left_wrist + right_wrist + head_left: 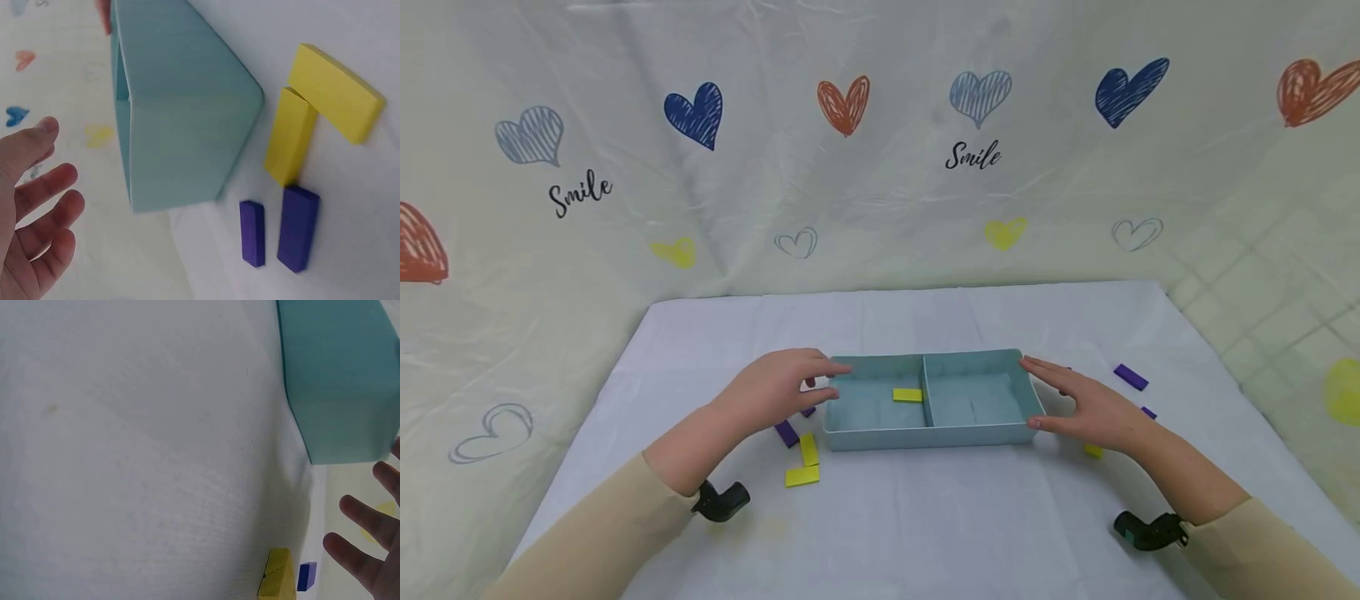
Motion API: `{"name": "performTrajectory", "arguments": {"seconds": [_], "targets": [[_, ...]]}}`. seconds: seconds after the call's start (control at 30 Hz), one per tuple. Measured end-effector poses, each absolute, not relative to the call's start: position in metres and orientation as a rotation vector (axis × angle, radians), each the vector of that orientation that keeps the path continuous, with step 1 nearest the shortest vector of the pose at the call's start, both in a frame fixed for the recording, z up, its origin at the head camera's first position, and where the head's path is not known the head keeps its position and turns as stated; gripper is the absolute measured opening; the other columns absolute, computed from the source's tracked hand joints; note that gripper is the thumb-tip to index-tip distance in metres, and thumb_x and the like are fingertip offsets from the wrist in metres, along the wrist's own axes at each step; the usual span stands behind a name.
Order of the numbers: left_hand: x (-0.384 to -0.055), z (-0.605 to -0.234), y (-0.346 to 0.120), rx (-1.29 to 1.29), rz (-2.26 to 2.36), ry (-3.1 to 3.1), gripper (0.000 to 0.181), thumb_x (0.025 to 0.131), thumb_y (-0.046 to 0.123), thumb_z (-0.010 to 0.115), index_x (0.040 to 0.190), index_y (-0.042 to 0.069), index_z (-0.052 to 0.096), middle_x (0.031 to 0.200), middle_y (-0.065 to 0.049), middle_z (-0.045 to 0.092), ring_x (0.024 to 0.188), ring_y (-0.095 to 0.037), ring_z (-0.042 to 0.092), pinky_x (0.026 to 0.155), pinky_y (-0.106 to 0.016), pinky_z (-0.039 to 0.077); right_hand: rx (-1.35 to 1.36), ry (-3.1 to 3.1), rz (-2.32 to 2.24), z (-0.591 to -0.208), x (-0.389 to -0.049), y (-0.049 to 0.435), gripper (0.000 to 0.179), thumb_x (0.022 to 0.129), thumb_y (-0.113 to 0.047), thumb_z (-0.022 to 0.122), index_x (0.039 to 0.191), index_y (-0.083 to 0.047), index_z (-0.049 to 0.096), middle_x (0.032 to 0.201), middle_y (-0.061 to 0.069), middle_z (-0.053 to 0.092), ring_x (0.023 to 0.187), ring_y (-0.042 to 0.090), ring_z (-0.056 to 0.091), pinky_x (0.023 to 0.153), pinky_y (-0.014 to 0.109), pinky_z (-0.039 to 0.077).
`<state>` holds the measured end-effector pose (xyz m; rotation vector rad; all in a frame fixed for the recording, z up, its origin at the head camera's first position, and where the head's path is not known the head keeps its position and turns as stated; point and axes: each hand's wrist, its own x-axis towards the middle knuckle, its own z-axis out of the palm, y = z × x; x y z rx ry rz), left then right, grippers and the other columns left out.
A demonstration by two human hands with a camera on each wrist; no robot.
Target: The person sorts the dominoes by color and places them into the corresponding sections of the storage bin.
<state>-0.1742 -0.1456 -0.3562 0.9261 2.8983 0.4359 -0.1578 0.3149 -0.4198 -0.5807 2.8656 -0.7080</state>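
A light blue-green box with one divider lies across the middle of the table, and a yellow block lies in its left compartment. At the box's left end hovers my left hand, thumb and fingers apart; the left wrist view shows a gap between these fingers and the box wall, with nothing held. My right hand is spread at the right end, fingertips and thumb right at the rim. In the right wrist view the fingers are extended beside the box's end wall.
Left of the box lie two yellow blocks, one nearer me, and two purple blocks. Beyond and beneath my right hand are purple blocks and a yellow block. A white cloth covers the table; a heart-printed sheet hangs behind.
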Motion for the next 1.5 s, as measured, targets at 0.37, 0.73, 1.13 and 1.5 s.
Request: {"name": "performTrajectory", "arguments": {"seconds": [0.37,0.73,1.13,1.5], "targets": [[-0.158,-0.360,-0.190,0.893,0.502,2.972,0.040,0.090,0.032,0.075,0.129,0.026,0.068,0.113,0.015,0.069,0.089,-0.004,0.060,0.073,-0.026,0.051,-0.579,2.872,-0.694,-0.418,-0.157,0.315,0.090,0.085,-0.056,0.072,0.158,-0.028,0.028,0.160,0.013,0.029,0.143,0.044,0.029,0.102,0.068,0.033],[-0.154,-0.384,-0.199,0.853,0.485,2.845,0.032,0.089,0.026,0.076,0.121,0.023,0.073,0.113,0.007,0.071,0.100,-0.014,0.065,0.084,-0.035,0.054,-0.593,2.879,-0.680,-0.418,-0.157,0.313,0.089,0.085,-0.055,0.072,0.158,-0.027,0.029,0.160,0.013,0.030,0.142,0.044,0.030,0.102,0.068,0.034],[-0.158,-0.417,-0.197,1.134,0.289,2.725,0.026,0.089,0.021,0.076,0.114,0.020,0.076,0.113,0.011,0.071,0.110,-0.014,0.064,0.093,-0.037,0.051,-0.574,2.872,-0.677,-0.420,-0.159,0.313,0.091,0.084,-0.055,0.073,0.158,-0.027,0.028,0.160,0.012,0.029,0.144,0.043,0.028,0.104,0.067,0.032],[-0.159,-0.428,-0.190,1.219,0.220,2.695,0.026,0.089,0.016,0.075,0.114,0.023,0.076,0.118,0.010,0.069,0.112,-0.015,0.062,0.093,-0.036,0.051,-0.571,2.875,-0.666,-0.421,-0.159,0.314,0.091,0.084,-0.057,0.072,0.158,-0.028,0.028,0.160,0.012,0.030,0.143,0.042,0.029,0.104,0.067,0.033]]}}
